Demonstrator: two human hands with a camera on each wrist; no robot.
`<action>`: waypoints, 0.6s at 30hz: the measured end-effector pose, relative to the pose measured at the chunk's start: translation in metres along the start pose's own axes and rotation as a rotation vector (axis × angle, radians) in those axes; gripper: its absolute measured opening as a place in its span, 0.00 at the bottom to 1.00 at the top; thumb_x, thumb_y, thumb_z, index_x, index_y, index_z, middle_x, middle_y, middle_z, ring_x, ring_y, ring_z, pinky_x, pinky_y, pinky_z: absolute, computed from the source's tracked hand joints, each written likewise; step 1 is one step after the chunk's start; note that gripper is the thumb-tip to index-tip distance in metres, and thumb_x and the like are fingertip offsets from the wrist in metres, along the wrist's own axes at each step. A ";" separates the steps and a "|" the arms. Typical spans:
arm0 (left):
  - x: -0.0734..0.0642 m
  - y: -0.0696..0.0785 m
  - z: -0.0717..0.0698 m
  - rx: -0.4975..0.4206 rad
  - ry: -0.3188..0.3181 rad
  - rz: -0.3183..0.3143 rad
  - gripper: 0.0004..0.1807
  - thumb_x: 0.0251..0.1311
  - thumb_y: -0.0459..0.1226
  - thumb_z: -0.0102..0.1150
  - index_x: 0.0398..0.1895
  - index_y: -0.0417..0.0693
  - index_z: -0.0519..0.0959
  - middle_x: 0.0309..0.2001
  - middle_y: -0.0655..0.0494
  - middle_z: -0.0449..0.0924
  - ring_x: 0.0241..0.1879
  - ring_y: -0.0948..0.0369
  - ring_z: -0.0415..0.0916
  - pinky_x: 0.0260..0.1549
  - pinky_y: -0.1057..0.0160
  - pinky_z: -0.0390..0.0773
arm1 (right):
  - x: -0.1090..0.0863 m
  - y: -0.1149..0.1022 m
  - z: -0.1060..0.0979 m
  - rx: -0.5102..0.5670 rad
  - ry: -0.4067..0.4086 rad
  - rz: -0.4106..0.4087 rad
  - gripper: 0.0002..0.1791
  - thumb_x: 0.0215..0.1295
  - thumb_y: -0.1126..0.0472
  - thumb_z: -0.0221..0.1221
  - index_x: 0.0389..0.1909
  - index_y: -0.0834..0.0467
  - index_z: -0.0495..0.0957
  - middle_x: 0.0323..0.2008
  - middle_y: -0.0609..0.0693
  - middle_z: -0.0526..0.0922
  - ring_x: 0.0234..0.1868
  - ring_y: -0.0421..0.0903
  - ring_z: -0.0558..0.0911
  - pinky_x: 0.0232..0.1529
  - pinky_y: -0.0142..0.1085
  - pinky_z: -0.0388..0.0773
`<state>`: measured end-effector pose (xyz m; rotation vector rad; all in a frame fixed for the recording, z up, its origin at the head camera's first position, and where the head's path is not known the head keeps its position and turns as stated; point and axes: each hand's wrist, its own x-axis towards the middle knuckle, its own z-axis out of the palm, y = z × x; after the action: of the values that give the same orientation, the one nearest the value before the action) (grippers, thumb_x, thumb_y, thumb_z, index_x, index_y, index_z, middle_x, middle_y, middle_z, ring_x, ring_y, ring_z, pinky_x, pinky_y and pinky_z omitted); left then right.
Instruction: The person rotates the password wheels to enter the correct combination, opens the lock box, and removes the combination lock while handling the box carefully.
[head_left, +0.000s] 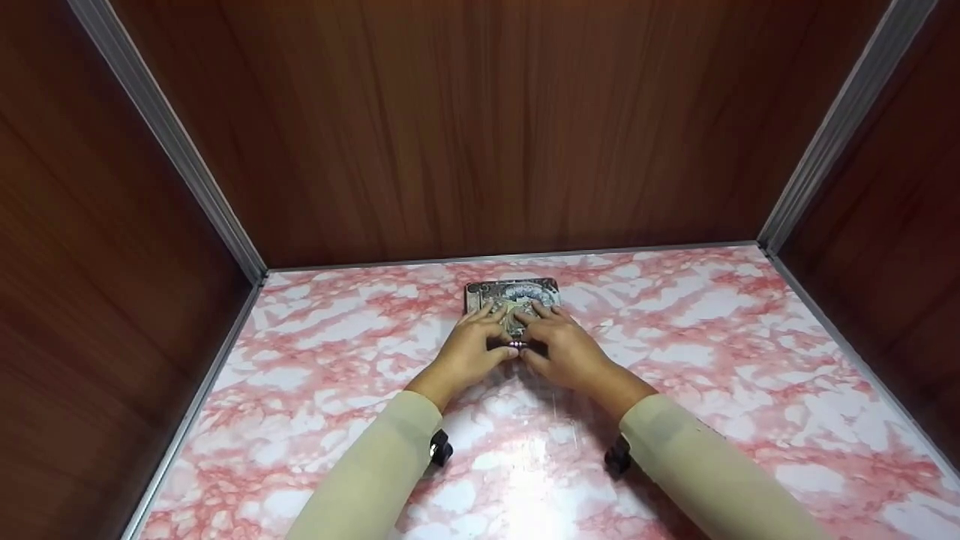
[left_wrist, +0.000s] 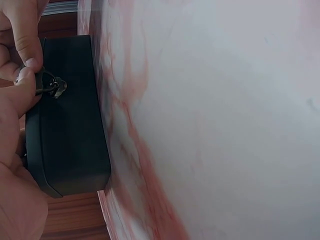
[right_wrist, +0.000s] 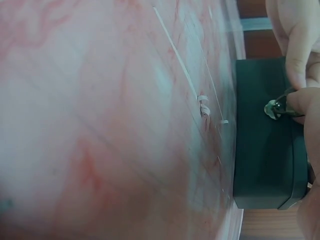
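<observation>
A tin box with a patterned lid lies on the table near the back wall. Its plain dark green front shows in the left wrist view, with a metal wire clasp in the middle. My left hand and right hand lie over the lid from either side, fingers spread on top. Both thumbs meet at the front, where they pinch the clasp's upper part. Seen from the right wrist, the clasp sits against the box front; the fingertips partly hide its loop.
Red-and-white marbled table lies under the box. Brown wood-grain panels stand at the back and both sides, joined by grey metal strips. A bright light reflection falls on the tabletop between the forearms.
</observation>
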<state>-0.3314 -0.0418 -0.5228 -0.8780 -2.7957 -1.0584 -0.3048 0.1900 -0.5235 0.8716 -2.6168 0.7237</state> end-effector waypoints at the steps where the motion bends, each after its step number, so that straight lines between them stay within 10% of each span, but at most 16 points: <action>1: 0.000 0.000 0.000 -0.004 0.001 -0.001 0.09 0.73 0.45 0.76 0.45 0.50 0.93 0.85 0.52 0.70 0.92 0.44 0.57 0.93 0.40 0.52 | 0.000 0.000 0.000 0.001 0.000 0.002 0.04 0.70 0.60 0.73 0.40 0.56 0.88 0.78 0.56 0.81 0.83 0.70 0.74 0.86 0.77 0.60; 18: -0.001 0.002 -0.003 -0.005 -0.011 -0.013 0.10 0.71 0.45 0.77 0.46 0.51 0.93 0.86 0.54 0.69 0.92 0.45 0.56 0.93 0.40 0.51 | 0.001 -0.001 0.000 -0.021 0.000 -0.003 0.06 0.70 0.59 0.73 0.39 0.56 0.87 0.78 0.56 0.81 0.83 0.70 0.74 0.83 0.80 0.60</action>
<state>-0.3303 -0.0430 -0.5198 -0.8695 -2.8129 -1.0656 -0.3047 0.1893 -0.5229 0.8696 -2.6172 0.6940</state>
